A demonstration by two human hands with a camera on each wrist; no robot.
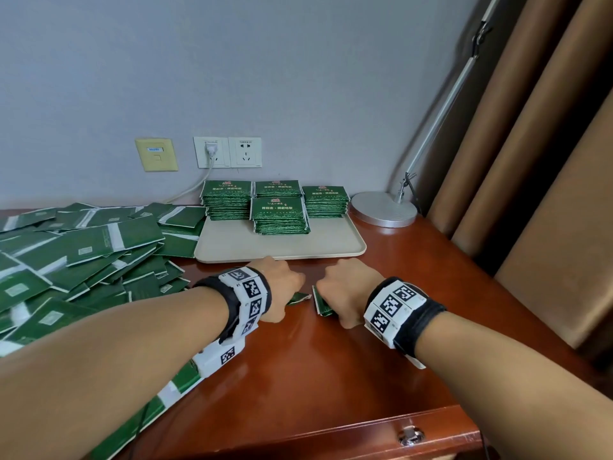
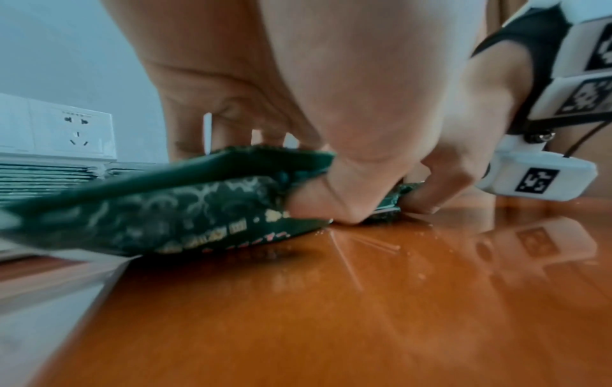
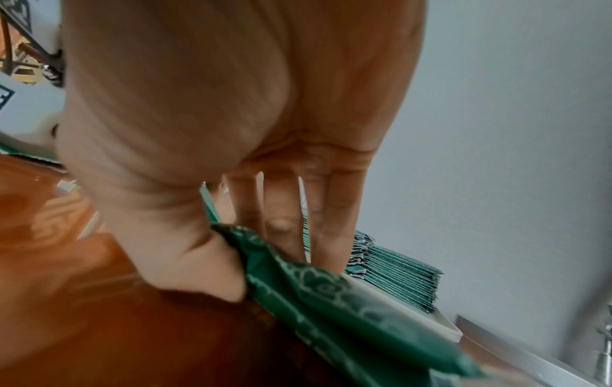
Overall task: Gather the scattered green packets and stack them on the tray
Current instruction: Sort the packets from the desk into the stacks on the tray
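Note:
My left hand (image 1: 285, 287) and right hand (image 1: 345, 290) rest side by side on the wooden table, just in front of the beige tray (image 1: 282, 249). Each hand grips its own small bundle of green packets. The left bundle (image 1: 298, 298) (image 2: 165, 209) is pinched between thumb and fingers and tilts down onto the table. The right bundle (image 1: 321, 305) (image 3: 331, 301) is pinched the same way by my right hand (image 3: 251, 256). A narrow gap separates the two bundles. Several neat packet stacks (image 1: 278, 214) stand on the tray. A big loose heap of packets (image 1: 83, 254) covers the table's left side.
A silver lamp base (image 1: 383, 209) stands right of the tray, its arm rising to the upper right. Brown curtains (image 1: 530, 161) hang on the right. Wall sockets (image 1: 229, 152) with a plugged cable sit behind the tray. A drawer lock (image 1: 410, 436) shows at the table's front edge.

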